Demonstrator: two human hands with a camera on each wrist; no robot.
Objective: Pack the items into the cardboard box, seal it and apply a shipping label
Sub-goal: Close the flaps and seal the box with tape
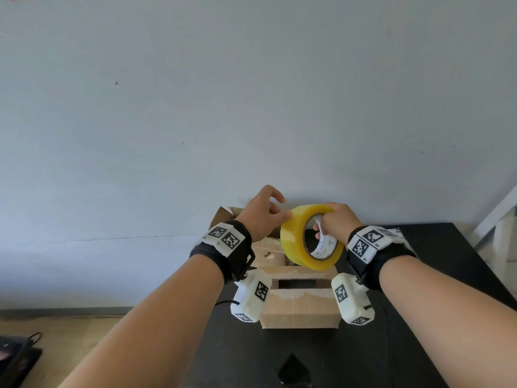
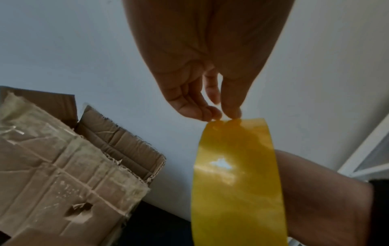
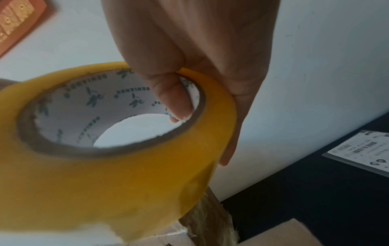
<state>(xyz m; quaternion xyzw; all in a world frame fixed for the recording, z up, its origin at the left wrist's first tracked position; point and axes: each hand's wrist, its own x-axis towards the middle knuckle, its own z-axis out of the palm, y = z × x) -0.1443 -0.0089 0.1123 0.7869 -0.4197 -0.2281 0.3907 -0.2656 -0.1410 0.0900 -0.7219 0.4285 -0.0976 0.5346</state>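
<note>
A yellow tape roll [image 1: 300, 242] [image 2: 238, 183] [image 3: 105, 191] is held up above the cardboard box [image 1: 300, 306] [image 2: 63, 166], which sits on the black table [image 1: 391, 345]. My right hand [image 1: 331, 222] [image 3: 189, 66] grips the roll with the thumb through its white core and fingers over the outer rim. My left hand [image 1: 265, 217] [image 2: 221, 113] pinches at the roll's outer surface with fingertips, at the tape's edge. The box's far flaps stand up; whether the near flaps lie fully closed is hidden behind the roll. A white shipping label [image 3: 362, 151] [image 1: 394, 232] lies on the table at the right.
A pale wall [image 1: 251, 107] rises directly behind the table. A small black object [image 1: 292, 371] sits at the table's near edge. Dark items [image 1: 16, 357] lie on the floor at lower left. A white frame [image 1: 495, 214] stands at the right.
</note>
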